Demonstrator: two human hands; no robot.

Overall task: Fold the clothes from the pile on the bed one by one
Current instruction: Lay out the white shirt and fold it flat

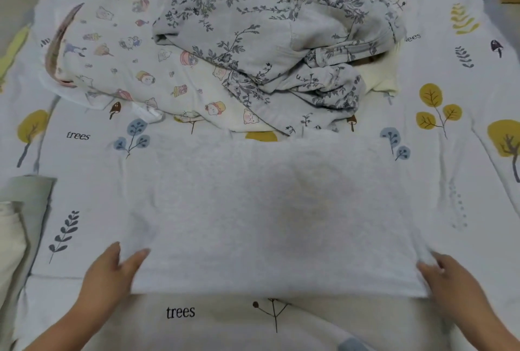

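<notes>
Between our two hands, a pale grey garment [267,210] lies spread flat on the bed [450,182]; our left hand [112,269] rests with fingers loosely straight at its near left corner, holding nothing, while our right hand [447,277] seems to pinch the near right corner, though blur makes that grip uncertain. Beyond both hands, the pile [239,49] of printed clothes waits, just touching the garment's far edge. To fold well, we judge we should take matching corners, keep the hem taut and level, and lay edge onto edge without dragging wrinkles in.
</notes>
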